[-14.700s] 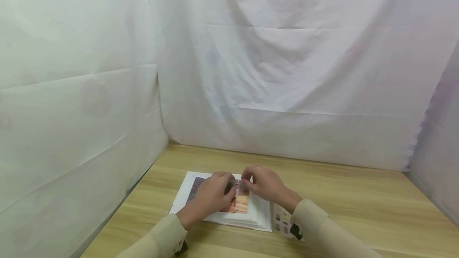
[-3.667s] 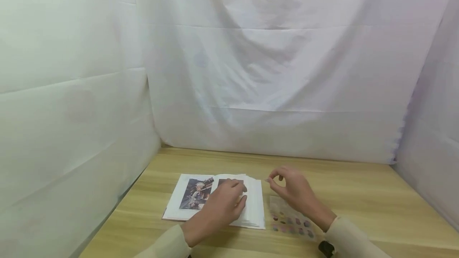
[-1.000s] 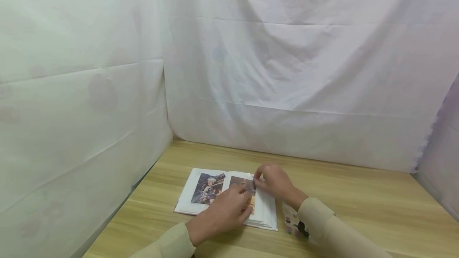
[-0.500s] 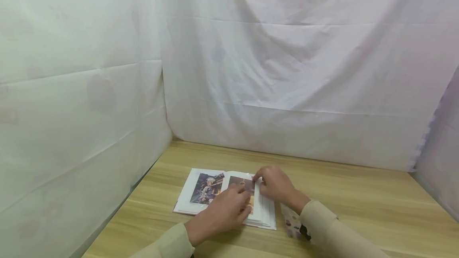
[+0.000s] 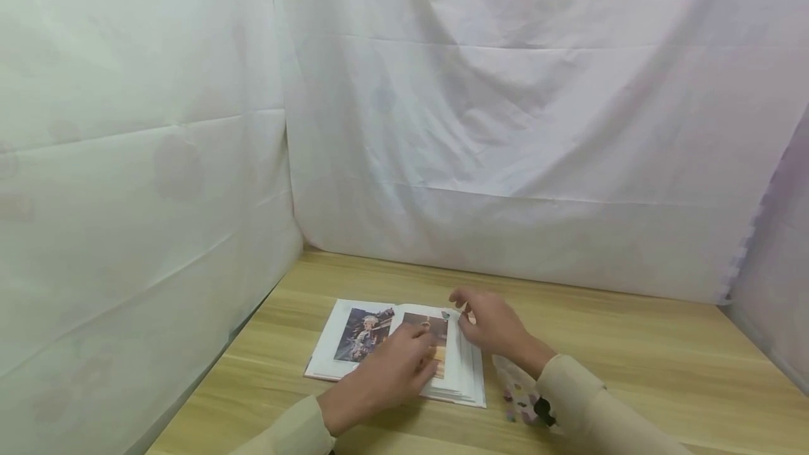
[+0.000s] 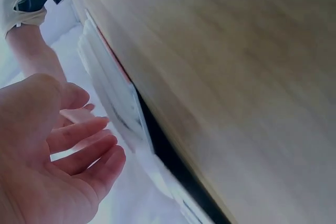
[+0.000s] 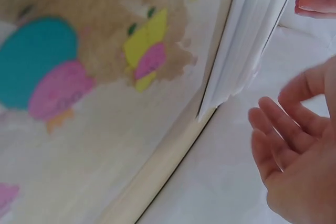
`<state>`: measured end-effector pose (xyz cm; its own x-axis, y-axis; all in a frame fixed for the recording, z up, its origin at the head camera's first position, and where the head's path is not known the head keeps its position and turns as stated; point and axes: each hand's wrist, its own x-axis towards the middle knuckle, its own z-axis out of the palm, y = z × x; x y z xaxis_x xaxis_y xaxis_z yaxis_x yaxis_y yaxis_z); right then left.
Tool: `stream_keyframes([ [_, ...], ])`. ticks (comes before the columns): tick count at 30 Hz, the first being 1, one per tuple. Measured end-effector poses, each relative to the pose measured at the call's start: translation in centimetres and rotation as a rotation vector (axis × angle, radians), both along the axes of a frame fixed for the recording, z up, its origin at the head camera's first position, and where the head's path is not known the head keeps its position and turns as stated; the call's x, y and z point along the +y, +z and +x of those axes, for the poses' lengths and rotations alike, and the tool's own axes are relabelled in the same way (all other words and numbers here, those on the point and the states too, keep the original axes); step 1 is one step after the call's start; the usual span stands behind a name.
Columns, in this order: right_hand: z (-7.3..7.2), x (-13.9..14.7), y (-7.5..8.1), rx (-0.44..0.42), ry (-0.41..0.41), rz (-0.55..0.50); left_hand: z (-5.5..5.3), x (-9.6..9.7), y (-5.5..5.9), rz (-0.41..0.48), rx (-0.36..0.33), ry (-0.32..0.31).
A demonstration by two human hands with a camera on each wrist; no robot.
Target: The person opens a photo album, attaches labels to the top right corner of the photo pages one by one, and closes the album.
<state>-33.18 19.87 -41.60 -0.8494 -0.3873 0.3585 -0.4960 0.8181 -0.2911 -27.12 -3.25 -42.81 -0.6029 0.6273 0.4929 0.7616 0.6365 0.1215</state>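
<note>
An open photo album (image 5: 328,346) lies on the table, one photo on each page. The left page's photo (image 5: 363,337) shows a figure in pale headwear; the right page's photo (image 5: 415,320) is partly covered by my left hand (image 5: 390,369). That hand rests on the right page with loosely bent fingers, which the left wrist view shows above the album's edge (image 6: 113,90). A small dark sticker (image 5: 445,314) sits at the right photo's top right corner. Just right of it hovers my right hand (image 5: 496,325), fingers loosely bent, with nothing visible in them (image 7: 299,145).
Right of the album lies a clear sticker sheet (image 5: 520,393), partly hidden under my right forearm. Its colourful stickers (image 7: 52,72) fill the near part of the right wrist view. White cloth (image 5: 505,125) hangs behind and beside the wooden table (image 5: 619,350).
The right hand pinched a small piece beside the album, brought it to the right photo's top corner and pressed there. Now it has drawn back slightly, leaving the sticker showing. The left hand stays on the page.
</note>
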Motion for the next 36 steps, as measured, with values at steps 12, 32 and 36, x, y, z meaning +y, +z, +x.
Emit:
stream_keyframes([
  [12,1.3,0.5,-0.9,-0.055,0.126,0.134,0.5,-5.7,0.4,0.025,-0.036,0.127],
  [32,2.0,0.7,-1.0,-0.221,0.147,0.106,0.9,-15.5,0.0,-0.069,-0.325,0.169],
  [36,2.1,0.6,-0.9,-0.224,0.149,0.104,0.7,-15.7,-0.4,-0.095,-0.271,0.175],
])
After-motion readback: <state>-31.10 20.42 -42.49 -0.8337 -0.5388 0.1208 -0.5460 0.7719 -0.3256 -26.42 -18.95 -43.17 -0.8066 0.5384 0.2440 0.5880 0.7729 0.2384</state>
